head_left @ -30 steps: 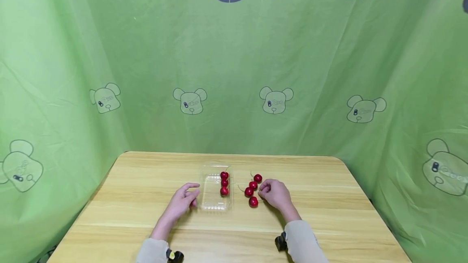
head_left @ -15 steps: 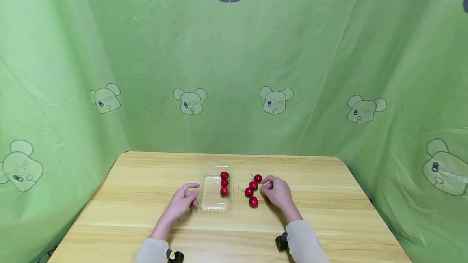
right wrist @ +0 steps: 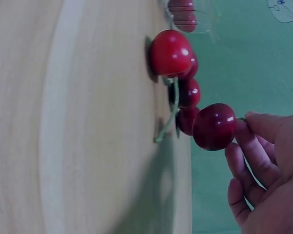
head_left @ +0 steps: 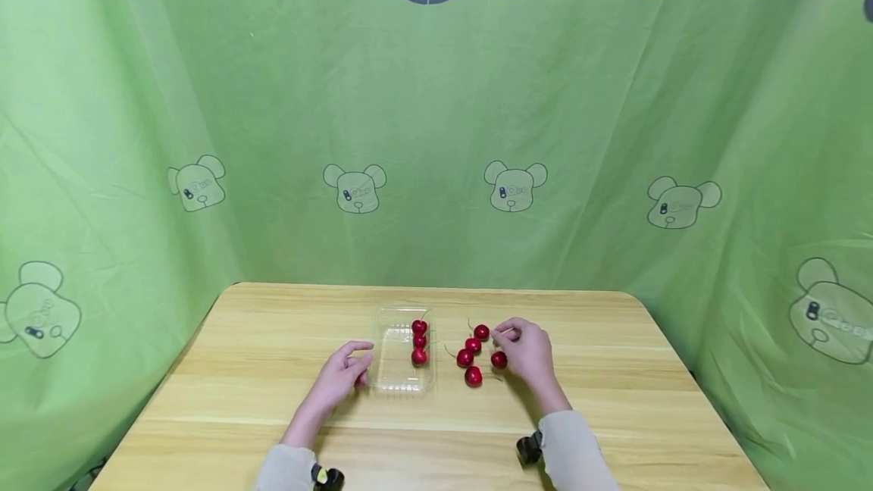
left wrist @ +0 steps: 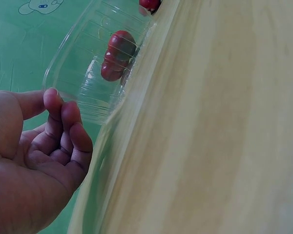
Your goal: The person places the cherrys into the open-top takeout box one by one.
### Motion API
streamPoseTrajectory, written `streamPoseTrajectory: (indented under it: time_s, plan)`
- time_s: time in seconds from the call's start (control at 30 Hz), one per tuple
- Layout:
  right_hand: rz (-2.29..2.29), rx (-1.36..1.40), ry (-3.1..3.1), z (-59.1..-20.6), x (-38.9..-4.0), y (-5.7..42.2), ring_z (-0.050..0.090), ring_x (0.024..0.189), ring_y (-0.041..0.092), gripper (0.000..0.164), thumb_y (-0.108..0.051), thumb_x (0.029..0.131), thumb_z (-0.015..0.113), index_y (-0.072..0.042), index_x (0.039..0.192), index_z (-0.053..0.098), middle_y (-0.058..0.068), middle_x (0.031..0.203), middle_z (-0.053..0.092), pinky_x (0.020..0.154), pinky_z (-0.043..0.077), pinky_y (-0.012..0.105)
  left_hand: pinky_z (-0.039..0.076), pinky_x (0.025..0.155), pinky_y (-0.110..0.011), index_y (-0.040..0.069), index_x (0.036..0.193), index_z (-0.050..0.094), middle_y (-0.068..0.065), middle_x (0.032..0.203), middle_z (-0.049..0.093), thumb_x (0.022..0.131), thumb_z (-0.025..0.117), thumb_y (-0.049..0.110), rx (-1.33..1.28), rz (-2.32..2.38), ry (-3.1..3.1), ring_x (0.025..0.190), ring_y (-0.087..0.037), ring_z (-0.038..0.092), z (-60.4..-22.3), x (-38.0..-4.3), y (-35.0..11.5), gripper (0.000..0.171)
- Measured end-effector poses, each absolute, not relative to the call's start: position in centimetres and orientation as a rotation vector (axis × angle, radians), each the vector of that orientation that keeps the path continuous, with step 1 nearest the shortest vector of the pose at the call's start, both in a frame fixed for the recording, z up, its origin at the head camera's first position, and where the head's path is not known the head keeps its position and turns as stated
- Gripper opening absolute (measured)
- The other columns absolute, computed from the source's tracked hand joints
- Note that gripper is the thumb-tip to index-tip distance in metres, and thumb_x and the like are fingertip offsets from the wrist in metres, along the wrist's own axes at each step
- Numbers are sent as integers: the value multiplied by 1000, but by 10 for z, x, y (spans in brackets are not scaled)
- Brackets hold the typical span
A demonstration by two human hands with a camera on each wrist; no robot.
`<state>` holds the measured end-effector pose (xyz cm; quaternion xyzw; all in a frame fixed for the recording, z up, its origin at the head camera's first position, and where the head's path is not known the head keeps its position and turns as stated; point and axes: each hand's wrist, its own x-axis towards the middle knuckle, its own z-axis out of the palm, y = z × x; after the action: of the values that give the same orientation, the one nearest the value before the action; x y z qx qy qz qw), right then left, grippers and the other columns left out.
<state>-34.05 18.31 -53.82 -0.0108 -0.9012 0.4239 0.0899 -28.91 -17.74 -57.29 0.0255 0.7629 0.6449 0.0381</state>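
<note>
At the near edge of the wooden surface [head_left: 423, 453] are two pale sleeves [head_left: 573, 449]. The left hand [head_left: 336, 376] keeps a loose grip beside the clear container [head_left: 390, 383]; contact is hard to tell. The right hand's [head_left: 528, 354] grip pinches one cherry [head_left: 499, 360] by its stem, on the right-edge side of four loose cherries [head_left: 464, 358]. Three more cherries [head_left: 419, 341] lie inside the container. Beyond the far edge hangs a green curtain [head_left: 436, 248].

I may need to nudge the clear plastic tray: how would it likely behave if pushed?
The clear plastic tray looks thin and see-through, so it is probably light and apt to slide. Its ribbed wall suggests some stiffness, though it may flex. The three round cherries along one side could roll if it jolts.
</note>
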Motion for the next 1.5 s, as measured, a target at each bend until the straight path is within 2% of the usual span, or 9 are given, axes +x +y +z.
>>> streamPoseTrajectory:
  time_s: [0.17,0.33,0.47,0.63,0.83,1.33,1.5]
  plan:
    - [1378,-57,-2626,-529,-339,184,68,78,21,15,-23,95,76,-9,102,75,7,89,76,75,52,30,45,58,-25,1,140,57,-11,74,64,104,62,19,60,1989,2336,65,-16,55,-573,-291,-176,40]
    - [1515,-85,-2596,-526,-339,186,71,86,30,15,-23,96,76,-9,102,75,13,96,78,70,55,29,44,57,-24,1,140,57,-11,74,64,104,62,19,42,1977,2348,65,-17,55,-575,-292,-176,40]
    - [1603,-103,-2575,-526,-337,186,72,81,26,16,-23,94,77,-9,102,75,13,96,78,70,58,36,44,57,-24,1,140,57,-9,74,64,104,61,18,33,1969,2356,65,-17,55,-575,-291,-175,40]
    - [1688,-97,-2551,-526,-336,186,72,75,22,18,-22,94,77,-7,102,74,14,95,78,65,58,36,44,56,-23,0,141,56,-5,72,62,105,61,19,47,1977,2344,65,-16,55,-575,-290,-175,41]
    - [1717,-82,-2524,-528,-336,186,73,75,20,18,-22,94,77,-5,101,74,10,92,78,77,62,44,43,56,-23,-1,141,55,-3,70,61,105,61,19,74,1977,2336,64,-16,54,-573,-289,-176,42]
    - [1745,-82,-2496,-526,-335,184,71,76,22,16,-20,93,78,-6,99,75,7,88,78,79,62,46,43,57,-23,2,140,57,-6,73,63,104,62,20,44,1956,2354,65,-16,54,-573,-289,-176,41]
    - [1746,-81,-2496,-525,-334,183,71,80,29,17,-22,93,78,-6,98,76,7,88,78,73,61,43,43,57,-23,2,140,57,-5,72,63,104,63,22,60,1957,2344,65,-15,54,-570,-288,-177,41]
